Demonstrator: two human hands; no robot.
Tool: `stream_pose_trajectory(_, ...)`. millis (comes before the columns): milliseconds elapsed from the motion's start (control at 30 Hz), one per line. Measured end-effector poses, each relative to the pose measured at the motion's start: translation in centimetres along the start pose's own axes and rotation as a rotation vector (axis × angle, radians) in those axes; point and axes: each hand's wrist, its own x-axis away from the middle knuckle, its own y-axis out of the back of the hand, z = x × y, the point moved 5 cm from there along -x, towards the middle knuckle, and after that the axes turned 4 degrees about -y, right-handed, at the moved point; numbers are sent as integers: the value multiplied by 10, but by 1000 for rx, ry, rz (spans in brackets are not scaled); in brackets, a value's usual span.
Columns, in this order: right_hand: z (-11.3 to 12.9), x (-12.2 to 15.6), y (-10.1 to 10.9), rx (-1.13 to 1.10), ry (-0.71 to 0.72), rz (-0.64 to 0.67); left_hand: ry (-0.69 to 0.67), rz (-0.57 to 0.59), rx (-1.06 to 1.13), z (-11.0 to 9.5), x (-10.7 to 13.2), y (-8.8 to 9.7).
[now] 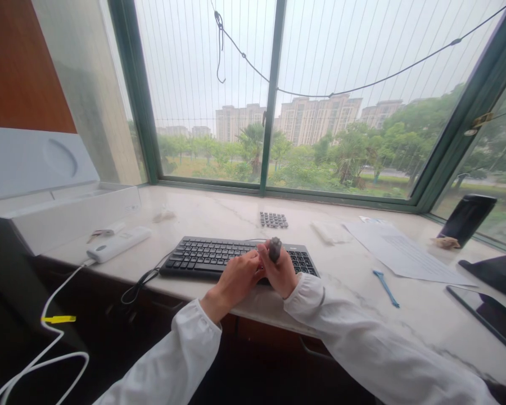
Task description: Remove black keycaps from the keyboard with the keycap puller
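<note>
A black keyboard (206, 254) lies near the front edge of the table. My right hand (283, 275) is above its right part, wrapped round a dark grey object with a rounded, knobby end (274, 247); its lower part is hidden. My left hand (241, 274) meets the right one, fingers bent and pressed together; whatever they pinch is hidden. The keyboard's number block (302, 262) shows pale outlines beside my right hand. Behind the keyboard, loose dark keycaps (273, 220) are laid out in rows.
On the right are printed paper (405, 256), a blue plastic strip (386, 289), a phone (489, 315) and an upright dark device (468, 221). A clear plastic bag (331, 232) lies behind. Left are a white power strip (118, 243), a white box (80, 211) and a black cable (140, 281).
</note>
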Motion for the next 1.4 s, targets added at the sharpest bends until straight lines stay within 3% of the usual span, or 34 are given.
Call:
stream_pose_trajectory(100, 6, 5, 0, 97, 86, 25, 2, 5, -11, 0, 0, 1)
stream_pose_trajectory(400, 1, 5, 4, 156, 101, -37, 28, 34, -157, 2, 3, 3)
stream_pose_trajectory(633, -2, 4, 9, 146, 64, -111, -124, 29, -196, 0, 0, 4)
stream_pose_trajectory(1100, -34, -12, 14, -524, -363, -432, -170, 12, -215, -3, -5, 0)
stream_pose_trajectory(1400, -35, -9, 13, -764, -478, -467, -93, -32, -113, 3, -7, 2)
